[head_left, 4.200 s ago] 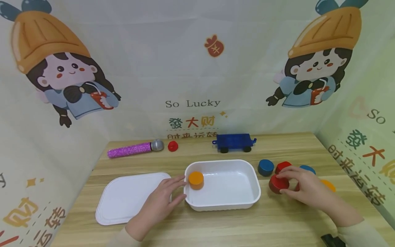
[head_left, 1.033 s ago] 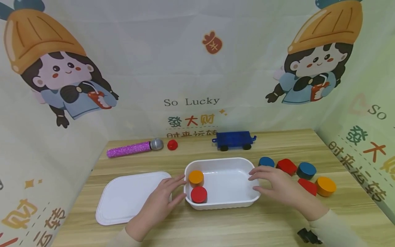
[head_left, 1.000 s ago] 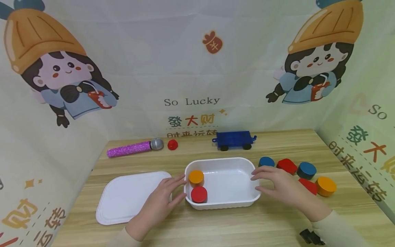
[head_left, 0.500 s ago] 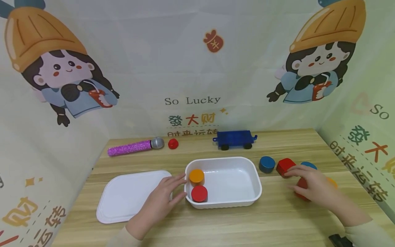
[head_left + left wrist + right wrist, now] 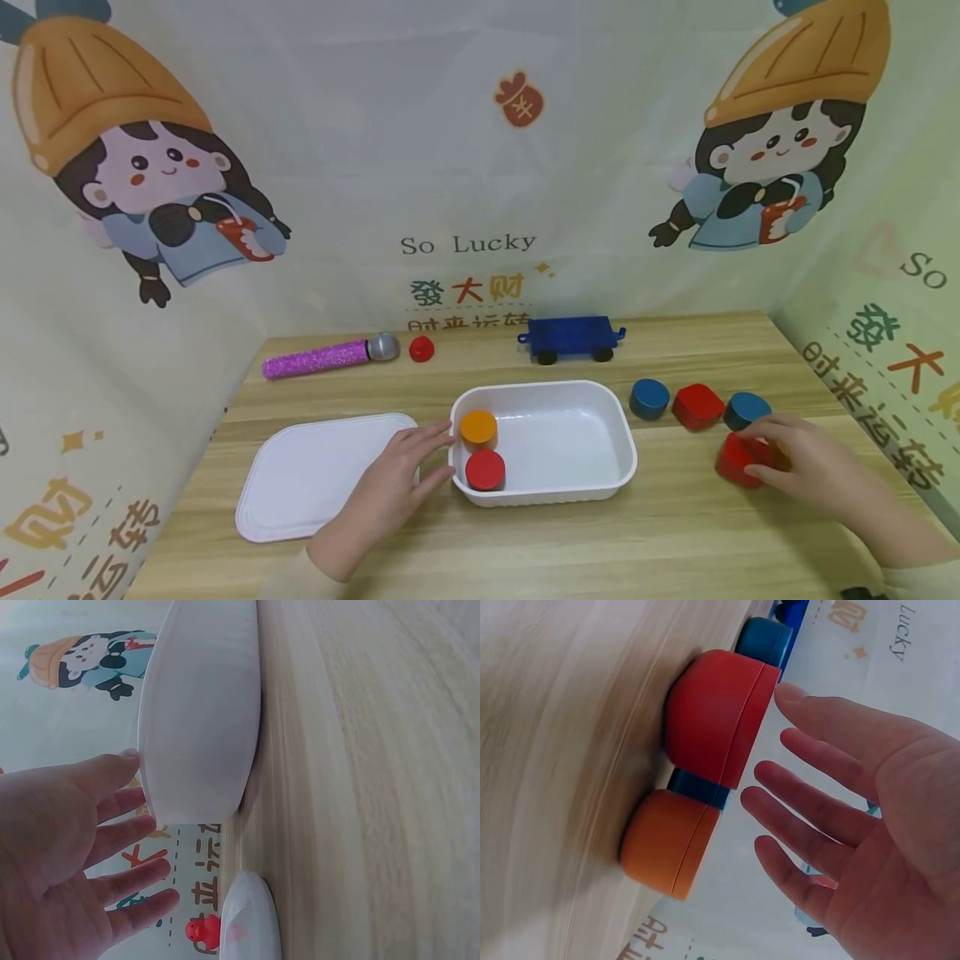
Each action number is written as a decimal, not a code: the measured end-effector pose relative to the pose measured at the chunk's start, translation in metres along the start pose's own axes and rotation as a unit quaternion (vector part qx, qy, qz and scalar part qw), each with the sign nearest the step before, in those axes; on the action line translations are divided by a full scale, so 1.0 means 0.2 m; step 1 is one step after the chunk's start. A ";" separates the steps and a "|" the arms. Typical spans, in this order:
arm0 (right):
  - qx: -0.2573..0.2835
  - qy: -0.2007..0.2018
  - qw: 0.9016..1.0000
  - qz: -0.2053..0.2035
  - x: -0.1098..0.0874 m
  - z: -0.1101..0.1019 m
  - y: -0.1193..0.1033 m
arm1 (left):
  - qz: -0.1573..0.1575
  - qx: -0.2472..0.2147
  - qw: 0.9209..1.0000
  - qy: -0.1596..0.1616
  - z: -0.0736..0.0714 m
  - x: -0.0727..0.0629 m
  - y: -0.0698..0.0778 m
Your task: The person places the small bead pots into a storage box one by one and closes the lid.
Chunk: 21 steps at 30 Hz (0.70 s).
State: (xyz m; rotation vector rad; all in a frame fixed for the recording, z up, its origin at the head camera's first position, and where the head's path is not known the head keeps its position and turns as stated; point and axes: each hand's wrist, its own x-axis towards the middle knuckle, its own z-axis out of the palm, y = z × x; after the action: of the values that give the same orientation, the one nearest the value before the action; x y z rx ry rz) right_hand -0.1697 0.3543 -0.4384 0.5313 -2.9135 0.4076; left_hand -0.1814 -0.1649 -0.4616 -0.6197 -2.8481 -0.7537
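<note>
My left hand (image 5: pixel 390 479) rests at the left rim of a white plastic tub (image 5: pixel 555 496), its fingers relaxed and straight. In the left wrist view the thumb and fingers lie along the tub's edge. Inside the tub's left end are a round orange block (image 5: pixel 477 429) and a round red block (image 5: pixel 485 471). My right hand (image 5: pixel 810 467) hovers over another red block (image 5: pixel 738 462) on the table. The right wrist view shows its fingers spread and the thumb close to that block's top edge. An orange block (image 5: pixel 667 844) stands beside it, mostly hidden by the hand in the head view.
A white lid (image 5: pixel 315 479) lies left of the tub. Behind stand a glittery purple microphone (image 5: pixel 322 358), a small red toy (image 5: pixel 422 348) and a blue toy wagon (image 5: pixel 570 337). Right of the tub are two blue blocks, the nearer one (image 5: pixel 648 398) beside a red block (image 5: pixel 697 406).
The right hand carried the round red block into the tub, then went back right to the remaining blocks. Over the last half second it moved slightly right. The left hand stayed put.
</note>
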 end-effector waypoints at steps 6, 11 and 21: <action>-0.012 0.011 1.000 0.007 -0.02 0.01 0.03 | 0.003 0.005 1.000 0.004 0.01 0.00 0.00; -0.025 0.003 1.000 -0.003 -0.02 0.01 0.04 | 0.001 0.006 1.000 0.003 0.00 0.00 0.00; -0.030 -0.026 0.999 0.024 -0.02 0.02 0.04 | 0.001 0.005 1.000 0.002 0.00 0.00 0.01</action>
State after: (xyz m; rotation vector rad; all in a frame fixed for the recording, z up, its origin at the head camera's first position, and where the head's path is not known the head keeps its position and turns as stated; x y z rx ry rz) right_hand -0.1694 0.3623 -0.4443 0.4704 -2.9819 0.3173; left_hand -0.1808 -0.1640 -0.4614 -0.6190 -2.8453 -0.7380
